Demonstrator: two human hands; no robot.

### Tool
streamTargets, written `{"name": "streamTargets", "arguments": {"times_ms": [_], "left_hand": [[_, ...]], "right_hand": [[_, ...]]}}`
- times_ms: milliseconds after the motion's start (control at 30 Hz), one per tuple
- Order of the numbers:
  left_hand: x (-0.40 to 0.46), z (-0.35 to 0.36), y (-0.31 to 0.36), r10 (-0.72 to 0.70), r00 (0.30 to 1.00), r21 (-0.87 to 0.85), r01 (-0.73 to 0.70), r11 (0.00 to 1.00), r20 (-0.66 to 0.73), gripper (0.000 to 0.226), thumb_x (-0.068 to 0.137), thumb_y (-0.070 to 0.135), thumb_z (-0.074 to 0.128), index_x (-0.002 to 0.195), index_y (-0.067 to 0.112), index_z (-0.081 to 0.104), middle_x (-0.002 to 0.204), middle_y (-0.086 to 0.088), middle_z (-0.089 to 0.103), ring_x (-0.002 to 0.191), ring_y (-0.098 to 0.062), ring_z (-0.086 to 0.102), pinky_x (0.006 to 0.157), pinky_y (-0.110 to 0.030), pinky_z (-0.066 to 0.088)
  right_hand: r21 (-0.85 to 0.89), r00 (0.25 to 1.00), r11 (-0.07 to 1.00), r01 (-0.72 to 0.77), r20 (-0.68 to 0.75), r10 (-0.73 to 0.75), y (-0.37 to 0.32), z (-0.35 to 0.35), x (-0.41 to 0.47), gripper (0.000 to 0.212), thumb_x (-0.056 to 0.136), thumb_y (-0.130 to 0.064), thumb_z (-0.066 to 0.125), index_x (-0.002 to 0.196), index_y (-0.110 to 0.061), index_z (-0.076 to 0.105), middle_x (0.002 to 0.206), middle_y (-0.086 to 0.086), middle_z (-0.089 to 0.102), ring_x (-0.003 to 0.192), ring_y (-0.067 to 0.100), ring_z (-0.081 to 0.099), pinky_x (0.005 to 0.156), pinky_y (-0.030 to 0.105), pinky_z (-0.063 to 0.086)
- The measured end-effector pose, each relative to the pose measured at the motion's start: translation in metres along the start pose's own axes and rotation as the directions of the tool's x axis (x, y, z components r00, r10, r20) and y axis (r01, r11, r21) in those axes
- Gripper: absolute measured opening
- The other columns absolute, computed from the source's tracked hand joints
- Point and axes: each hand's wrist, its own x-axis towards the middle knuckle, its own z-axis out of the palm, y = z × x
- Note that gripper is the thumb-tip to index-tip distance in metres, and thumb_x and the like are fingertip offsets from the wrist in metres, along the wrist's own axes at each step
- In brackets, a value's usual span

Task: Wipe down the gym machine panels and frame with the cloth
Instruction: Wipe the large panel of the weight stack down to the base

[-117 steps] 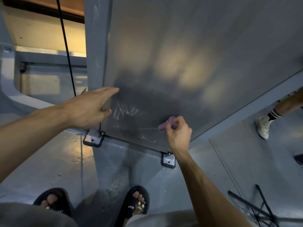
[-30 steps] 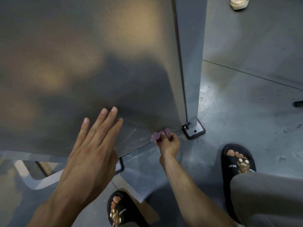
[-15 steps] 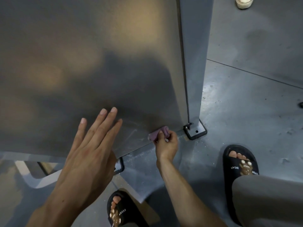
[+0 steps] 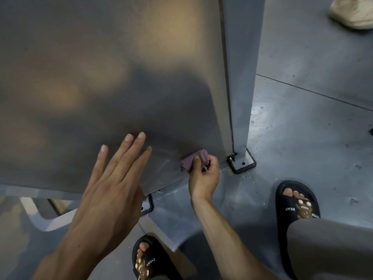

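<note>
A large grey metal panel (image 4: 113, 81) of the gym machine fills the upper left of the head view. Its upright frame post (image 4: 240, 77) runs down the right edge to a bolted foot plate (image 4: 242, 163). My right hand (image 4: 203, 174) grips a small bunched purple cloth (image 4: 194, 159) and holds it against the panel's bottom edge, just left of the post. Smear marks show on the panel beside the cloth. My left hand (image 4: 113, 186) lies flat with straight fingers on the panel's lower part, left of the cloth.
The grey floor (image 4: 312, 138) stretches to the right with a seam line across it. My feet in black sandals (image 4: 296, 205) stand below the panel. Another person's light shoe (image 4: 353, 15) is at the top right. A second foot bracket (image 4: 148, 206) sits under the panel.
Since 3.9 s ago the cloth has gone from the panel's left lower area to its right lower corner. In the last second my right hand slid the cloth slightly left along the bottom edge.
</note>
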Motion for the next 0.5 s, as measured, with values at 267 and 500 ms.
{"name": "streamTargets", "arguments": {"times_ms": [267,500], "left_hand": [[0.000,0.000,-0.001,0.007,1.000,0.006,-0.007,1.000,-0.004,0.073,0.083,0.013,0.041,0.156,0.007,0.039,0.172,-0.003,0.018,0.160,-0.020,0.011,0.126,-0.053,0.007],[0.002,0.000,-0.002,-0.004,1.000,0.013,0.004,1.000,0.012,0.074,0.084,0.017,0.037,0.157,0.008,0.038,0.172,-0.003,0.019,0.160,-0.019,0.010,0.127,-0.051,0.005]], "right_hand": [[-0.035,0.989,0.990,-0.134,-0.066,0.132,-0.007,0.001,0.004,0.019,0.091,-0.016,0.062,0.078,-0.025,0.053,0.076,-0.004,0.063,0.071,0.014,0.059,0.079,0.054,0.060],[0.067,0.975,0.976,0.208,0.064,-0.212,-0.058,0.007,-0.021,0.022,0.095,-0.010,0.067,0.081,-0.010,0.050,0.070,-0.009,0.049,0.064,0.004,0.044,0.061,0.020,0.042]]}}
